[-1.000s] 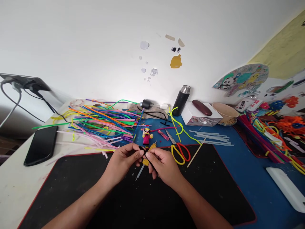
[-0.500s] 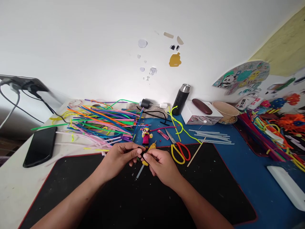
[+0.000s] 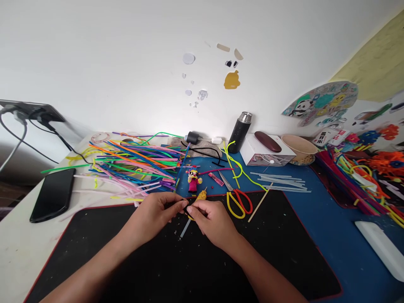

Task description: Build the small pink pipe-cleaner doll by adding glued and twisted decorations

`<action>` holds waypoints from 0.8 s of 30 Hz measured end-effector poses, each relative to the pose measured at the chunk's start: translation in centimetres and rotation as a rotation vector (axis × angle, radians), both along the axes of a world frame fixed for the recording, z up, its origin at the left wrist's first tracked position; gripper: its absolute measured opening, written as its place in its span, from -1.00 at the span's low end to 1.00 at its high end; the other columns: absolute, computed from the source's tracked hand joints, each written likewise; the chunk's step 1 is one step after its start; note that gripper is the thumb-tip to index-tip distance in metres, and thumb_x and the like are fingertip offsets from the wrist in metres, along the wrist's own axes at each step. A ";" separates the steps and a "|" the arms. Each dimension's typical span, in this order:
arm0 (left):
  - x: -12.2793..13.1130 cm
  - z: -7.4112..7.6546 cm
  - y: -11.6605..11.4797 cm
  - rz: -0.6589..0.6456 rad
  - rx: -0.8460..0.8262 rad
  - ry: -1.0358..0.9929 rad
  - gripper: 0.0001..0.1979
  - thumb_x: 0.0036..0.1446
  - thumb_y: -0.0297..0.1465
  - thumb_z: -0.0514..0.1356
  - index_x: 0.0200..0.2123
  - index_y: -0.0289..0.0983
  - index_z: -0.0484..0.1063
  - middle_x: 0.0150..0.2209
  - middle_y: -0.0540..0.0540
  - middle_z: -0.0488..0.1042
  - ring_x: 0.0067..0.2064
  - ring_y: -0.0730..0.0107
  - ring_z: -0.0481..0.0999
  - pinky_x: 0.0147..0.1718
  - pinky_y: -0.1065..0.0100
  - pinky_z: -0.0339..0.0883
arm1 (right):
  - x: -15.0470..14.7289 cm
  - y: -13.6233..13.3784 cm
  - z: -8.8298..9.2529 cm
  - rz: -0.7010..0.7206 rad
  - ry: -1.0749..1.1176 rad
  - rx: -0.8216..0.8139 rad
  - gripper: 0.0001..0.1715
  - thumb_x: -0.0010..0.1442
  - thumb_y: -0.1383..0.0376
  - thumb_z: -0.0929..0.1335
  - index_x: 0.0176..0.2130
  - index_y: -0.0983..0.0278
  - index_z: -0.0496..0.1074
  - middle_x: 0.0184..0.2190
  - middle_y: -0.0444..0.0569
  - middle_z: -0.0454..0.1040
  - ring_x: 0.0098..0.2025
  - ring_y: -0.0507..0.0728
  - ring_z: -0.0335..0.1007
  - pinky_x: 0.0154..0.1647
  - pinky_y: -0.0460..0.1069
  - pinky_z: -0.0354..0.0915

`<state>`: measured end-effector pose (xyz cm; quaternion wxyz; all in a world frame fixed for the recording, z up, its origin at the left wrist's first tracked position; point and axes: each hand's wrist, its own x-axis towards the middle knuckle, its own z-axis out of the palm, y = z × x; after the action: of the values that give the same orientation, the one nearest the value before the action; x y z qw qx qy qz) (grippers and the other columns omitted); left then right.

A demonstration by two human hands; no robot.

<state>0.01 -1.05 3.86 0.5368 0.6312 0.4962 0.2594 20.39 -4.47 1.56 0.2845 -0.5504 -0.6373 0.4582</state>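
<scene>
My left hand (image 3: 158, 212) and my right hand (image 3: 214, 216) meet over the black mat (image 3: 151, 269), fingertips pinched almost together. Between them is a small black piece (image 3: 188, 205), perhaps pipe cleaner, mostly hidden by the fingers. Partly covered by my right hand lies a yellow glue gun (image 3: 202, 195), with a translucent glue stick (image 3: 185, 229) poking out toward me. Just beyond the hands is a small figure (image 3: 193, 181) in a magenta robe with a blue hat. Scissors (image 3: 239, 200) with yellow and red handles lie right of my right hand.
Many coloured pipe cleaners (image 3: 135, 162) are heaped at the left, beside a black phone (image 3: 53, 195). At the back stand a black flask (image 3: 240, 132) and a white box (image 3: 268, 153). Loose glue sticks (image 3: 280, 181) and a wooden stick (image 3: 260, 203) lie on the right.
Both hands have shifted slightly, and the fingers have turned around the small black piece, which shows less now. More of the glue gun's tip end is visible.
</scene>
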 end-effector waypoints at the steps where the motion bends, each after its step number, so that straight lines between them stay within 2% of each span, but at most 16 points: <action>1: 0.0 0.1 0.0 -0.007 -0.001 -0.008 -0.62 0.19 -0.02 0.32 -0.35 -0.22 0.71 -0.42 -0.13 0.64 -0.45 0.28 0.49 -0.51 0.41 0.33 | 0.0 0.0 0.0 0.005 0.007 -0.002 -0.57 0.43 0.11 0.33 -0.43 0.22 0.49 -0.73 -0.23 0.24 -0.62 0.02 0.18 -0.52 -0.06 0.07; 4: 0.1 0.4 0.1 0.018 -0.045 -0.104 -0.60 0.12 0.00 0.37 -0.40 -0.23 0.69 -0.45 -0.12 0.62 -0.46 0.30 0.48 -0.51 0.42 0.35 | 0.0 0.0 0.0 0.030 0.070 -0.028 -0.61 0.45 0.09 0.32 -0.33 0.23 0.55 -0.69 -0.22 0.30 -0.61 0.03 0.23 -0.50 -0.06 0.13; 8: -0.3 0.3 0.7 0.149 -0.092 -0.269 -0.61 0.00 -0.01 0.47 -0.43 -0.24 0.68 -0.50 -0.10 0.60 -0.47 0.31 0.50 -0.48 0.40 0.41 | 0.5 -0.3 -0.4 0.038 0.158 -0.076 -0.65 0.42 0.06 0.36 -0.08 0.24 0.60 -0.56 -0.18 0.44 -0.55 0.05 0.35 -0.48 -0.07 0.22; 11: -1.0 -0.5 1.2 0.233 -0.073 -0.340 -0.63 -0.01 -0.04 0.50 -0.45 -0.25 0.68 -0.49 -0.11 0.61 -0.48 0.32 0.52 -0.45 0.38 0.46 | 0.9 -0.6 -1.1 -0.011 0.164 -0.061 -0.59 0.38 0.04 0.40 0.07 0.21 0.59 -0.40 -0.10 0.55 -0.48 0.07 0.42 -0.44 -0.06 0.29; 14: -1.6 -1.6 1.5 0.274 -0.051 -0.353 -0.63 0.03 -0.05 0.49 -0.44 -0.26 0.68 -0.48 -0.13 0.62 -0.47 0.30 0.55 -0.42 0.36 0.48 | 1.1 -0.8 -1.5 -0.031 0.106 0.014 -0.52 0.36 0.01 0.43 0.15 0.17 0.57 -0.32 -0.06 0.61 -0.39 0.12 0.48 -0.35 -0.04 0.34; 16: -1.8 -2.1 1.6 0.315 -0.039 -0.358 -0.64 0.04 -0.05 0.49 -0.43 -0.25 0.68 -0.47 -0.12 0.63 -0.46 0.30 0.55 -0.42 0.37 0.48 | 1.1 -0.8 -1.3 -0.023 0.058 0.066 -0.53 0.35 0.03 0.44 0.15 0.16 0.58 -0.27 -0.05 0.64 -0.34 0.13 0.51 -0.31 -0.03 0.35; 19: -1.9 -2.3 1.6 0.353 -0.031 -0.383 -0.66 0.03 -0.07 0.50 -0.43 -0.24 0.68 -0.46 -0.10 0.62 -0.44 0.32 0.56 -0.42 0.40 0.47 | 1.0 -0.7 -0.8 -0.001 -0.001 0.133 -0.66 0.39 0.09 0.41 0.05 0.15 0.63 -0.27 -0.06 0.65 -0.31 0.14 0.53 -0.25 -0.03 0.34; 21: -1.9 -2.1 1.5 0.354 -0.043 -0.412 -0.67 0.02 -0.07 0.51 -0.43 -0.23 0.68 -0.46 -0.10 0.62 -0.44 0.33 0.55 -0.42 0.41 0.46 | 1.0 -0.6 -0.6 0.007 -0.024 0.144 -0.72 0.43 0.12 0.37 -0.05 0.17 0.64 -0.41 -0.10 0.61 -0.38 0.12 0.50 -0.28 -0.03 0.31; 24: -2.0 -1.8 1.6 0.362 -0.072 -0.454 -0.65 -0.02 -0.07 0.53 -0.45 -0.24 0.68 -0.48 -0.10 0.61 -0.48 0.35 0.53 -0.45 0.41 0.45 | 1.1 -0.6 -0.5 0.009 -0.002 0.108 -0.64 0.48 0.14 0.30 -0.22 0.22 0.61 -0.63 -0.18 0.41 -0.54 0.07 0.37 -0.37 -0.04 0.25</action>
<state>-2.01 0.55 2.05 0.6012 0.4387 0.4769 0.4676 21.49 -5.09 1.08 0.3109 -0.5317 -0.6641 0.4237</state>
